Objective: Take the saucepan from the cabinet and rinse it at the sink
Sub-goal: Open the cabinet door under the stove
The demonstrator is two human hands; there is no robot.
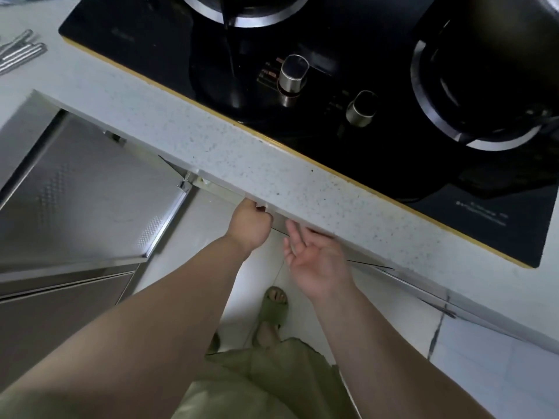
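I look straight down past the speckled countertop edge (pixel 260 173). My left hand (pixel 249 223) reaches under that edge, its fingers curled around the top of a cabinet door (pixel 223 196) below the counter. My right hand (pixel 314 255) hovers beside it, palm up, fingers apart, holding nothing. To the left, a stainless steel cabinet door (pixel 87 201) stands swung open. The saucepan and the sink are not in view; the cabinet's inside is hidden under the counter.
A black glass gas hob (pixel 302 49) with two knobs (pixel 292 75) sits in the counter; a dark pot (pixel 496 55) rests on its right burner. Metal utensils (pixel 21 52) lie at the far left. My sandalled feet (pixel 273 309) stand on white floor tiles.
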